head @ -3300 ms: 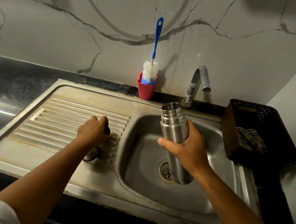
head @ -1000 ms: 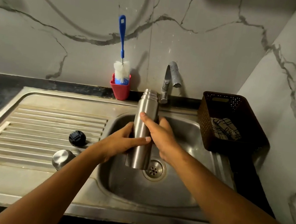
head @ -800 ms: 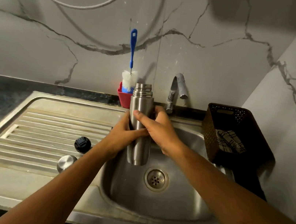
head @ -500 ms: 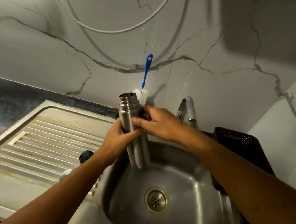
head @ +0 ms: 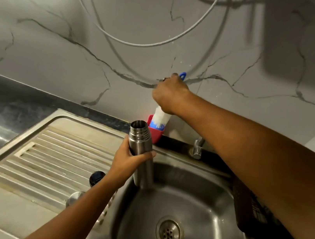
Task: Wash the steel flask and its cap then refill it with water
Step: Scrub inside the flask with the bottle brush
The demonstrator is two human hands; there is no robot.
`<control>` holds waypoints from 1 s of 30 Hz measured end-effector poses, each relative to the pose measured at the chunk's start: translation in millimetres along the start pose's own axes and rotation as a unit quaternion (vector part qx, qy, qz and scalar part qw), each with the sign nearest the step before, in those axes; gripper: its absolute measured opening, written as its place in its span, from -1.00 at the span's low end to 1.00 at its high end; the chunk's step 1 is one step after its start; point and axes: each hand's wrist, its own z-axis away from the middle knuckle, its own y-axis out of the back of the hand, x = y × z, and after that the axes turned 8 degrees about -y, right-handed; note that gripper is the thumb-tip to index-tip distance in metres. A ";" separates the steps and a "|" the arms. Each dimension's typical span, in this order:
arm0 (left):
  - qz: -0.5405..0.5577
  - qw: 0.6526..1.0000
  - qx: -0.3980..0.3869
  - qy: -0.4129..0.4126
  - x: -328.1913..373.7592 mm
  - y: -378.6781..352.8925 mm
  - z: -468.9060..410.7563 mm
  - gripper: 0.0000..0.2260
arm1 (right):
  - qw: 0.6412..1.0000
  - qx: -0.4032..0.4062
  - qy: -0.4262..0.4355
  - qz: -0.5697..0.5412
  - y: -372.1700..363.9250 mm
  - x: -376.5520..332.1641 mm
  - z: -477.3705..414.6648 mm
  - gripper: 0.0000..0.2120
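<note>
Steel flask (head: 143, 154): uncapped, mouth up and tilted slightly left, held over the far-left edge of the sink basin (head: 210, 209); base hangs just inside the basin rim. Left hand (head: 127, 163) wraps the flask at mid-body, fingers curled and clamped round it, thumb across the near side.

Right hand (head: 168, 95) is at the far wall, fingers closed on the blue handle of the bottle brush (head: 161, 117); blue tip shows above the knuckles, white bristles below the hand. Bristle end sits in the red holder (head: 156, 137), just behind the flask mouth.

On the ribbed drainboard (head: 55, 157), left of the basin: black inner cap (head: 96, 177) and steel outer cap (head: 75, 199), both partly hidden by the left forearm. Drain (head: 170, 231) at basin centre. Tap (head: 198, 148) base visible under the right arm; spout hidden. Dark basket (head: 245, 212) right of basin, mostly covered by the right forearm
</note>
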 end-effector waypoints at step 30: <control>-0.004 0.994 -0.106 0.015 -43.0 -32.3 -80.7 -0.29 | 0.996 -0.018 -0.069 -0.060 -15.9 49.9 -8.0 -0.80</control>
